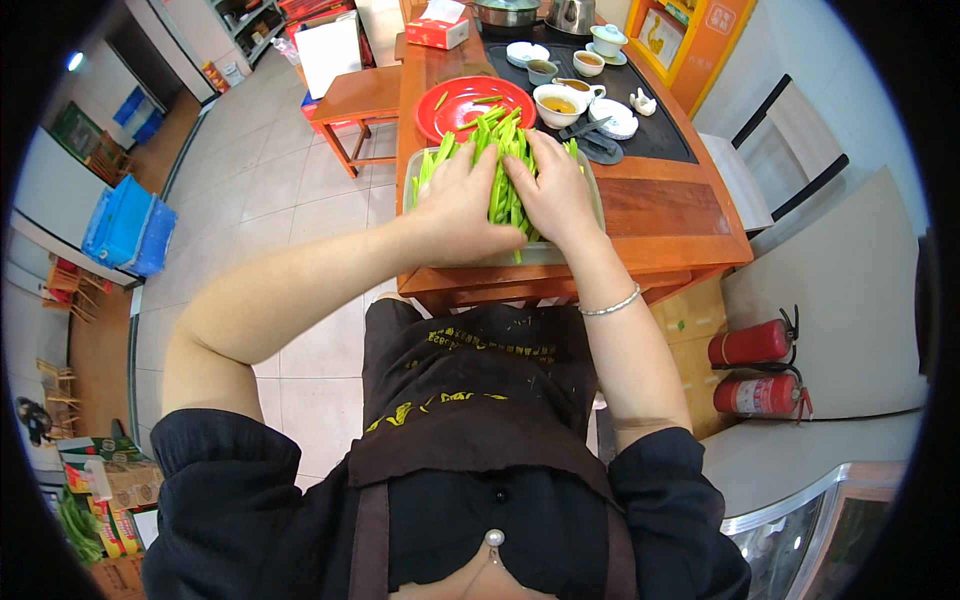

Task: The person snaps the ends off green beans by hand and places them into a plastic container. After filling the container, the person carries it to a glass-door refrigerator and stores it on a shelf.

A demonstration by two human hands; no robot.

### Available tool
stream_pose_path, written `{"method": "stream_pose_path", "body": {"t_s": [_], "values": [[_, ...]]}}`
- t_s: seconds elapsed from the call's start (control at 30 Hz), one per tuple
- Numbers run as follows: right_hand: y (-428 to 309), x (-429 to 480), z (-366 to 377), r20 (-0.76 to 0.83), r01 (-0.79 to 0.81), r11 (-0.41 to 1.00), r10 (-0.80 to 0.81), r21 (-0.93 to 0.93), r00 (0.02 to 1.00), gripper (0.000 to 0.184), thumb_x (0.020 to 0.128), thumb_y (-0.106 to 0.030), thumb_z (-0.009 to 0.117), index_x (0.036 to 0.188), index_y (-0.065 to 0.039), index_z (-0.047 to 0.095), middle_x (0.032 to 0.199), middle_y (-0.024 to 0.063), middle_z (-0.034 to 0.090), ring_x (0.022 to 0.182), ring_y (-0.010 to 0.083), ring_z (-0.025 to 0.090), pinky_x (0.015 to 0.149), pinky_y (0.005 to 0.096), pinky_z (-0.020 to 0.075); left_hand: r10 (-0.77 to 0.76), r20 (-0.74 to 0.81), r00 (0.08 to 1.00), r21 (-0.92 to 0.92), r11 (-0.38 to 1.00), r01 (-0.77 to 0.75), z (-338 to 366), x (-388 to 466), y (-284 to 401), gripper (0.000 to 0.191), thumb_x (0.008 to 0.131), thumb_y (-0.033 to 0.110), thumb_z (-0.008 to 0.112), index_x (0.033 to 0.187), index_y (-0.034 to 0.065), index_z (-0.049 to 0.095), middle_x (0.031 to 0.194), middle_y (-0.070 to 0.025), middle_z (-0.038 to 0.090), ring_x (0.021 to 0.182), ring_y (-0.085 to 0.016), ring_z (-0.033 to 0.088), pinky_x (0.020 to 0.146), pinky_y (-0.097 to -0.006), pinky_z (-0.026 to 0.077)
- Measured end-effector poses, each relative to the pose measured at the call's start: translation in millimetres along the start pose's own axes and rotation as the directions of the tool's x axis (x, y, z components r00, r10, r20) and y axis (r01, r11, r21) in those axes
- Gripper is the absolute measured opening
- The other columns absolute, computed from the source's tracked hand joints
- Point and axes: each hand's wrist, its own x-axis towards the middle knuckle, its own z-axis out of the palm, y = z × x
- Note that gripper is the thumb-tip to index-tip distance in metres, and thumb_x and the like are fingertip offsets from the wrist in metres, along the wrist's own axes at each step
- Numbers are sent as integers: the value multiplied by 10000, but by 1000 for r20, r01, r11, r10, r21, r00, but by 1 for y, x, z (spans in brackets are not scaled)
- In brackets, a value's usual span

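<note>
A heap of cut green vegetable stalks lies in a translucent plastic box near the front edge of the wooden table. My left hand presses round the heap from the left, its thumb stretched toward the right. From the other side, my right hand curves its fingers over the stalks, so the bundle is held between both palms. Some fingertips are hidden among the greens. Just behind the box, a red plate carries a few loose stalk pieces.
A black tea tray bears a bowl of amber liquid, several cups and saucers, a knife and a dark cloth. A tissue box stands behind the plate. Left is a wooden stool; right, a chair and fire extinguishers.
</note>
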Motion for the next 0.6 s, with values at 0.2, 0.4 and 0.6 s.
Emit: {"method": "stream_pose_path", "body": {"t_s": [0.2,0.4,0.6], "values": [[3,3,-8,-89,19,986,-34,-163,995,495,816,-341,555,1189,-25,474,1249,224,407,1130,365,418,927,432,350,296,-258,920,160,952,-261,21,-15,-15,934,578,512,718,1270,-12,374,1265,-302,352,1134,-407,400,929,-478,326],[-1,-6,-23,22,160,983,-159,-84,987,588,772,-388,598,1226,-47,446,1288,227,367,1166,376,377,963,446,314,248,-368,896,134,968,-212,25,-15,-20,810,629,506,690,1220,8,450,1165,-219,458,1071,-352,456,864,-437,364],[-17,-28,-25,124,216,938,-188,-272,974,604,721,-355,640,1239,-101,460,1314,226,345,1202,413,328,985,487,277,271,-372,887,140,962,-235,15,-21,-20,863,583,581,667,1212,26,462,940,-136,479,884,-277,456,753,-384,335]]}}
